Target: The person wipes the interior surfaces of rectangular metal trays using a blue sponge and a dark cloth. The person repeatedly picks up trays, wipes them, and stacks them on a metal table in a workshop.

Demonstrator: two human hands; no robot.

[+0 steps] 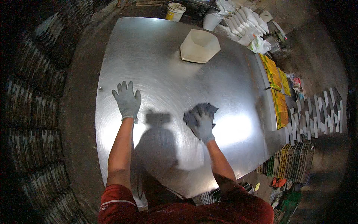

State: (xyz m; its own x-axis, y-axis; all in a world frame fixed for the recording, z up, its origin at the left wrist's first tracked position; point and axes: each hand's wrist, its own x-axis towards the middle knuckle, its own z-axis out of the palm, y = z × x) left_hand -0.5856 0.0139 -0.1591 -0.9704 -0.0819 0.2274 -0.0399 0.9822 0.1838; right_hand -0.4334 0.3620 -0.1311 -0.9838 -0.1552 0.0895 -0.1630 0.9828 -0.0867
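Both of my hands wear light grey gloves over a broad, shiny metal table (160, 56). My left hand (128, 100) is open with its fingers spread, over the left part of the tabletop and holding nothing. A crumpled dark grey rag (191, 118) lies against the metal right of the middle. My right hand (203, 122) presses on that rag, fingers over its top, and the cloth sticks out on several sides. Farther back on the table stands an off-white, translucent plastic container (201, 45) with angled sides.
Yellow crates (274, 80) line the table's right edge. Stacks of grey-white pieces (317, 114) sit beyond them. At the far side are a white bucket (175, 12) and white bags (244, 22). Dark racks (35, 112) run along the left. Plastic crates (294, 160) stand at the lower right.
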